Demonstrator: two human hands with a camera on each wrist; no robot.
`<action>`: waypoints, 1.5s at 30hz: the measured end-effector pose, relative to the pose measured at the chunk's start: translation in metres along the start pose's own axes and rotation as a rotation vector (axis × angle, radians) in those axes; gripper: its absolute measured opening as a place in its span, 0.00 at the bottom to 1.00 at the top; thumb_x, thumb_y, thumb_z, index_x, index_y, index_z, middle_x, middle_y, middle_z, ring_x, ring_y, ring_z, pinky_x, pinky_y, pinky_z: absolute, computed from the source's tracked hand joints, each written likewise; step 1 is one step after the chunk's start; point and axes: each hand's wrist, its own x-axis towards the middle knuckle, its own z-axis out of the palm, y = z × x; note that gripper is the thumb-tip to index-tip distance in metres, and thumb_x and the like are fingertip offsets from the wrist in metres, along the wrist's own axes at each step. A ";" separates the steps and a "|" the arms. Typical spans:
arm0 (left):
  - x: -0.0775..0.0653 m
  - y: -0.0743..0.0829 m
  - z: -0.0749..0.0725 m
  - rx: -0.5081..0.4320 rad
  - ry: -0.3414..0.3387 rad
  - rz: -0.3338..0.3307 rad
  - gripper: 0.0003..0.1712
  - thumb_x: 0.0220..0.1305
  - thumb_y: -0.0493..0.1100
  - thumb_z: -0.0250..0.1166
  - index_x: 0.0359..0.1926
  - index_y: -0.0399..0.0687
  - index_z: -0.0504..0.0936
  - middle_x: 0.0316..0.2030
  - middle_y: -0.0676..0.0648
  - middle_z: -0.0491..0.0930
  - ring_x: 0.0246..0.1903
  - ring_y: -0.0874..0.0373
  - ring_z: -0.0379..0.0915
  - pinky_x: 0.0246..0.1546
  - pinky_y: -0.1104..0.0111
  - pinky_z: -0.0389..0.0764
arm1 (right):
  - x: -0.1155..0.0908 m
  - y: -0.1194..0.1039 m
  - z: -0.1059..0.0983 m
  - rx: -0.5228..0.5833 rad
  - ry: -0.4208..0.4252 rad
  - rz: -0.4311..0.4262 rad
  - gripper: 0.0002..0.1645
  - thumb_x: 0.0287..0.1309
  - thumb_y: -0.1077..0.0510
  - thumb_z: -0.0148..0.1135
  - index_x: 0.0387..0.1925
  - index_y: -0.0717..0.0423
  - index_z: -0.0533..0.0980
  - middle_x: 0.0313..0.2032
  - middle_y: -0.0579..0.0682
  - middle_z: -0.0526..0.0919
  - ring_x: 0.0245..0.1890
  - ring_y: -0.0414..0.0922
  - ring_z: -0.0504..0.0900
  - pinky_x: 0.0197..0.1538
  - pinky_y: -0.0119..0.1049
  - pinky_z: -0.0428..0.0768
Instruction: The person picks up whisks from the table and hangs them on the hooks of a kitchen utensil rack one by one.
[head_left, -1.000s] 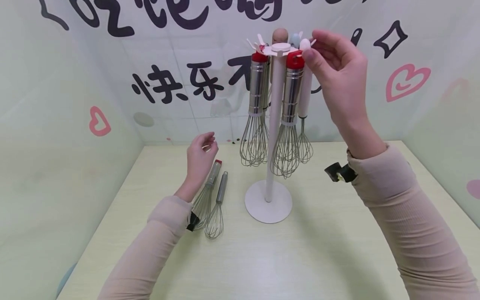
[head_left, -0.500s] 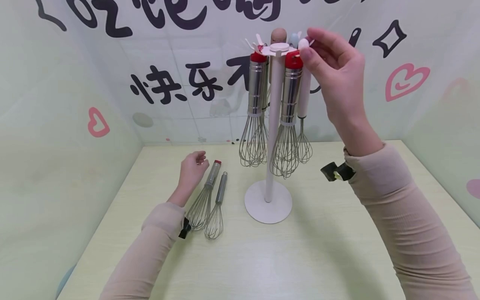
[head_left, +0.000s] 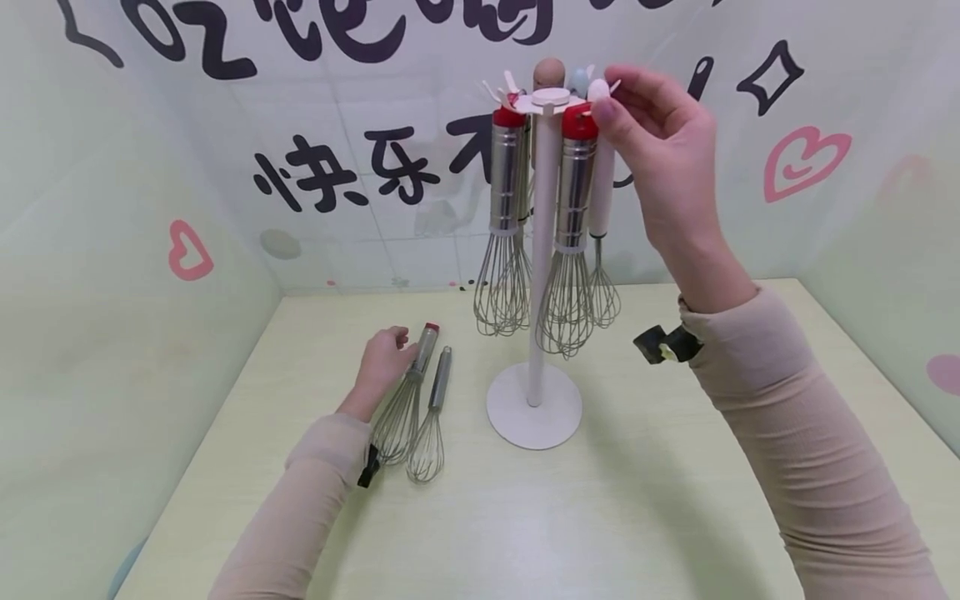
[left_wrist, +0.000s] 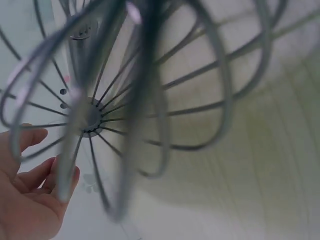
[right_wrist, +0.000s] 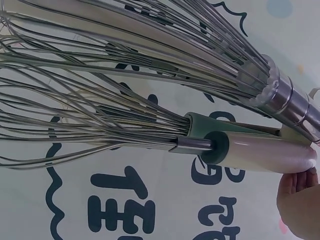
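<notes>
My right hand (head_left: 678, 158) is raised to the top of a white rotary stand (head_left: 545, 325). Its thumb and fingers pinch the top end of a white-handled whisk (head_left: 602, 196) hanging there; in the right wrist view that whisk's pale handle (right_wrist: 265, 151) runs to the fingertips. Low on the left, my left hand (head_left: 382, 362) is beside the handle of a red-tipped steel whisk (head_left: 424, 348) lying on the table. Its fingers are loosely bent, with a gap to the thumb in the left wrist view. A smaller steel whisk (head_left: 441, 379) lies to its right.
Two red-topped steel whisks, one in front (head_left: 576, 192) and one at left (head_left: 506, 179), hang from the stand. Behind them show a wooden handle top (head_left: 549, 73) and a light-blue one (head_left: 580, 81). The round base (head_left: 534, 429) stands mid-table, before a printed backdrop.
My left hand has come down from above the table to beside the red-tipped whisk's handle. The right hand keeps its place at the top of the white-handled whisk.
</notes>
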 end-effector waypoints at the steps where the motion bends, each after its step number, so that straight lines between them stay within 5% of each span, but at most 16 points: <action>1: 0.000 -0.001 0.001 0.006 -0.007 -0.007 0.28 0.68 0.39 0.55 0.64 0.27 0.64 0.58 0.29 0.72 0.59 0.38 0.69 0.60 0.53 0.77 | 0.000 0.001 0.000 0.000 -0.002 0.001 0.15 0.54 0.63 0.68 0.45 0.61 0.79 0.39 0.48 0.81 0.41 0.43 0.78 0.47 0.24 0.81; 11: 0.000 -0.006 0.013 0.124 -0.056 -0.036 0.32 0.64 0.44 0.61 0.61 0.24 0.66 0.55 0.27 0.73 0.50 0.39 0.76 0.52 0.53 0.83 | 0.003 0.001 -0.001 0.008 -0.041 -0.003 0.11 0.53 0.61 0.69 0.39 0.53 0.79 0.39 0.48 0.80 0.40 0.42 0.77 0.45 0.25 0.81; 21: -0.001 -0.010 0.020 0.100 -0.034 -0.045 0.25 0.62 0.45 0.63 0.50 0.26 0.74 0.42 0.31 0.80 0.33 0.50 0.77 0.32 0.64 0.84 | 0.004 -0.001 -0.001 0.026 -0.065 0.006 0.09 0.54 0.64 0.68 0.37 0.50 0.78 0.37 0.47 0.79 0.38 0.41 0.76 0.43 0.25 0.80; 31: -0.002 -0.013 0.021 0.029 -0.017 -0.082 0.25 0.63 0.43 0.62 0.54 0.26 0.74 0.50 0.29 0.79 0.43 0.42 0.81 0.43 0.58 0.87 | 0.002 -0.003 0.003 0.065 -0.070 0.025 0.09 0.54 0.66 0.67 0.37 0.53 0.77 0.37 0.48 0.78 0.38 0.41 0.76 0.43 0.25 0.79; 45: -0.002 -0.013 0.015 0.011 0.013 -0.070 0.26 0.62 0.42 0.62 0.55 0.26 0.73 0.49 0.29 0.79 0.44 0.40 0.80 0.43 0.55 0.87 | 0.002 -0.001 0.006 -0.012 -0.026 -0.004 0.12 0.54 0.68 0.65 0.35 0.50 0.75 0.36 0.46 0.78 0.40 0.41 0.76 0.47 0.27 0.78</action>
